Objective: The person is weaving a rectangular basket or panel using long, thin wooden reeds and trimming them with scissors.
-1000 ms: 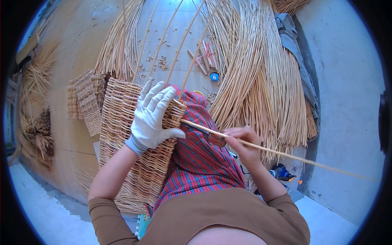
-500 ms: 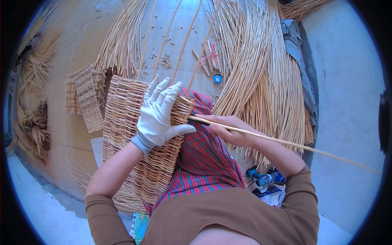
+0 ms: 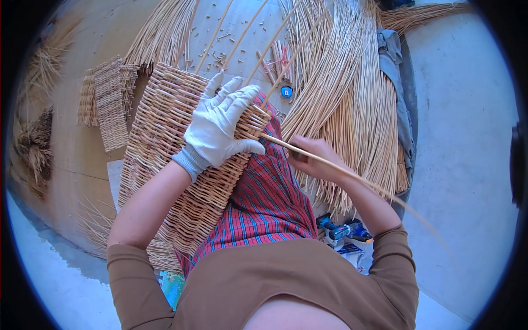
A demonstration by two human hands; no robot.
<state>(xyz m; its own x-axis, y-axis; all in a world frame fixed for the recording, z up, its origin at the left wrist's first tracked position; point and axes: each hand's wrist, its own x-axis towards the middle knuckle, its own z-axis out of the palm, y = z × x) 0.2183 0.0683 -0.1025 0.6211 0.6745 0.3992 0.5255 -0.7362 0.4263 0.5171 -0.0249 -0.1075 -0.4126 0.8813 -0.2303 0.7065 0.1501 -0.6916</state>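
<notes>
We rest our gloved left hand [image 3: 220,127] — fingers spread, clasping nothing — on the woven panel [image 3: 165,102], which slants partly over the red checked cloth [image 3: 275,203]. Our right hand [image 3: 312,158] curls beside the long rod [image 3: 329,163] at the panel's right edge; we cannot tell what it grips.

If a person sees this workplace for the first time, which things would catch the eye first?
Probably the white-gloved left hand, spread on the woven wicker panel left of centre, with red plaid cloth beside it. Next, perhaps, the large pile of pale wicker rods at upper right. The bare right hand, right of centre, is noticeable, close to a long rod slanting toward the lower right.
</notes>
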